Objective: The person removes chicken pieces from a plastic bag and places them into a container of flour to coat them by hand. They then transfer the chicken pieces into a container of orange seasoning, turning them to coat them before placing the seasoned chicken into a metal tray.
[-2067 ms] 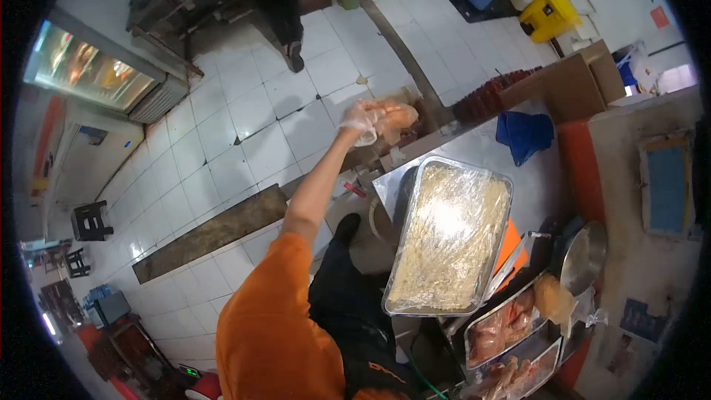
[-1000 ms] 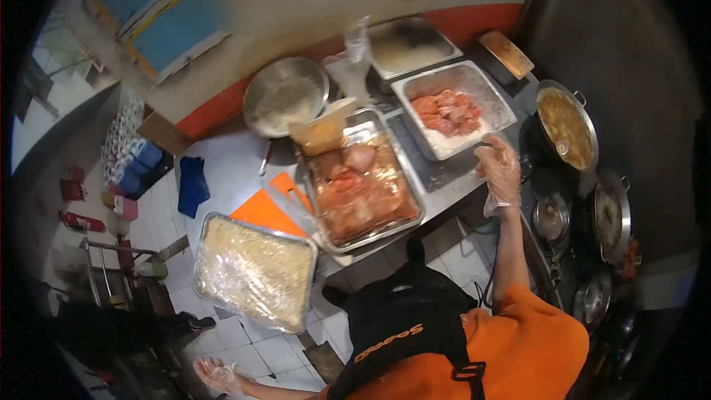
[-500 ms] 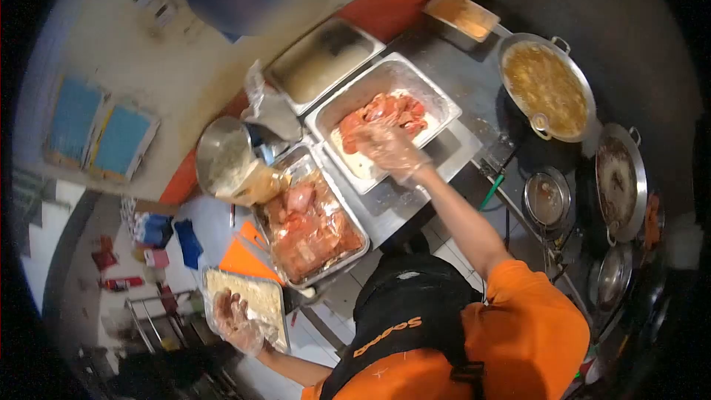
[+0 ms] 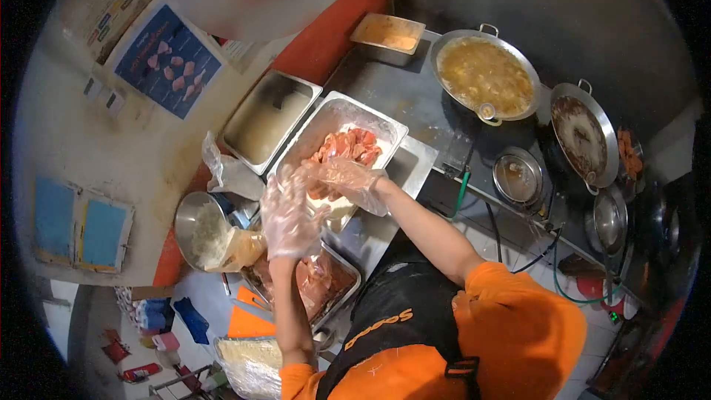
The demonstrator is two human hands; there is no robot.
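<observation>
Both my hands wear clear plastic gloves. My right hand (image 4: 346, 176) reaches into a steel tray (image 4: 389, 132) of flour and raw chicken pieces (image 4: 354, 145), its fingers curled over a piece at the tray's near end. My left hand (image 4: 285, 211) hovers just beside it at the tray's near corner, fingers spread and holding nothing. Below my left hand sits a second tray of marinated chicken (image 4: 333, 275).
A tray of pale batter (image 4: 266, 115) and a bowl of flour (image 4: 196, 233) stand to the left. A wok of hot oil (image 4: 485, 74), a dark pan (image 4: 581, 133) and small pots (image 4: 518, 178) sit on the right. A film-wrapped tray (image 4: 248, 367) lies at the bottom.
My left hand came up from the film-wrapped tray to the flour tray's near corner. My right hand stayed in the flour tray on the chicken. My view swung right toward the stove.
</observation>
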